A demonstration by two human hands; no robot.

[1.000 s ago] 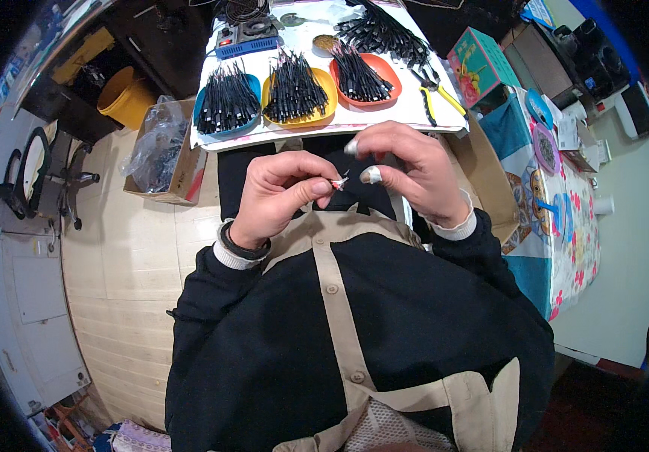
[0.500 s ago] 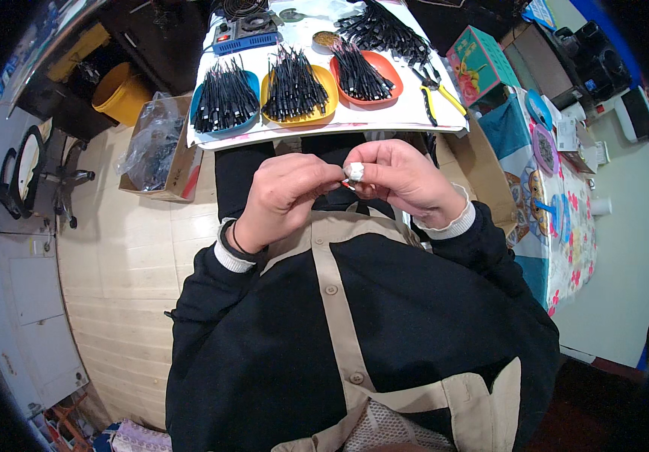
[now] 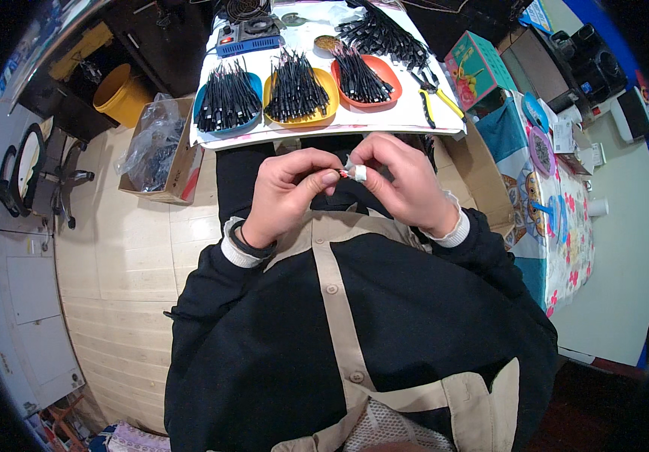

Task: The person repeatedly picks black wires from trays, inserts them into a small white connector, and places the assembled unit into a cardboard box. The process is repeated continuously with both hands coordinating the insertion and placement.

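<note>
My left hand (image 3: pixel 288 197) is closed in a pinch above my lap, thumb against index finger, on a thin wire with a bit of red (image 3: pixel 344 173) showing at its tip. My right hand (image 3: pixel 407 184) meets it from the other side, thumb and forefinger bent together at the same spot; a white wrap (image 3: pixel 358 172) sits around the thumb tip. Whatever lies between the right fingertips is too small to make out. Just beyond, on the white table (image 3: pixel 264 140), short black cables fill a blue tray (image 3: pixel 202 120), a yellow tray (image 3: pixel 332 111) and an orange tray (image 3: pixel 394 81).
Yellow-handled pliers (image 3: pixel 437 102) lie at the table's right edge. Behind the trays are a small blue stove (image 3: pixel 248 44), a round tin (image 3: pixel 326 42) and a heap of black cables (image 3: pixel 388 34). A cardboard box (image 3: pixel 178 184) with plastic bags stands left; a flowered side table (image 3: pixel 565 256) is right.
Both hands have spread slightly at the fingers, so the red bit and the white-wrapped thumb show more. The right forefinger has lifted a little. The trays appear unmoved on the table.
</note>
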